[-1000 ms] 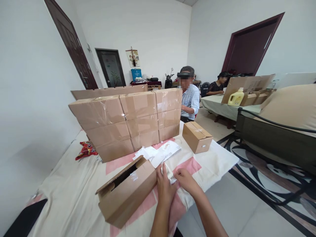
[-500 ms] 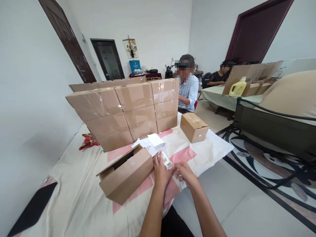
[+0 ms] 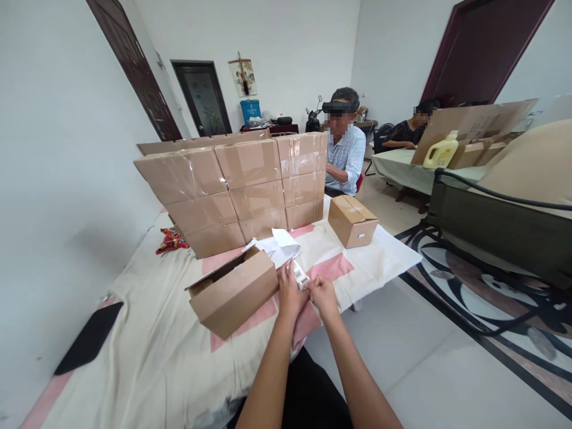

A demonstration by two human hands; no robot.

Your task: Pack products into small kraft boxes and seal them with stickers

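My left hand (image 3: 290,292) is closed around a small white roll of labels (image 3: 298,275) with dark printed patches. The roll rests near the edge of the cloth-covered table. Against its right end, my right hand (image 3: 322,291) is pinched, and what lies between the fingertips is too small to make out. Just left of my left hand lies an open cardboard box (image 3: 236,295), tilted, its opening facing up and away. White papers (image 3: 279,247) lie behind the roll. A closed cardboard box (image 3: 353,221) with a small white label stands farther right.
Stacked taped boxes (image 3: 241,190) form a wall across the table. A red snack packet (image 3: 172,240) and a black flat pad (image 3: 89,339) lie to the left. One person (image 3: 346,149) sits behind the boxes, another (image 3: 411,128) at a farther table. A green-framed chair (image 3: 496,202) stands right.
My right hand has moved left against the label roll, and its fingers have closed into a pinch. My left hand keeps its hold. The view has shifted slightly.
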